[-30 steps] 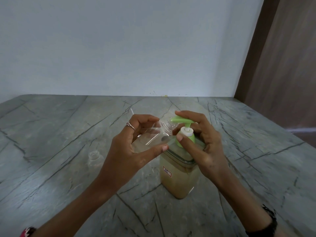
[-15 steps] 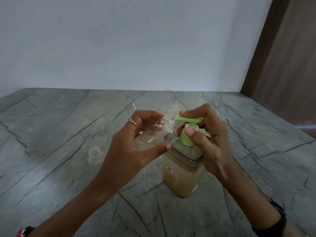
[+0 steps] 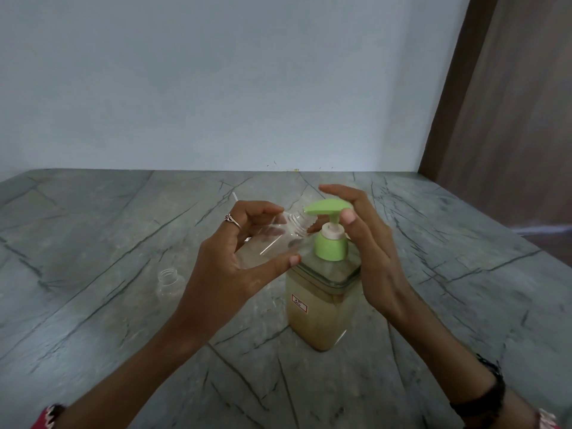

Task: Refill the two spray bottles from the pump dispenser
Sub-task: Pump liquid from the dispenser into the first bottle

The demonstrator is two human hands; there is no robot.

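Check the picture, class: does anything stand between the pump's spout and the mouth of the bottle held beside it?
Nothing visible does. The left hand holds the clear bottle tilted, its open mouth just under the green spout of the pump dispenser.

Home (probably): marble counter, wooden door.

Left hand curled gripping; right hand open.

Head camera looks forward and down (wide-angle); near over the marble counter.
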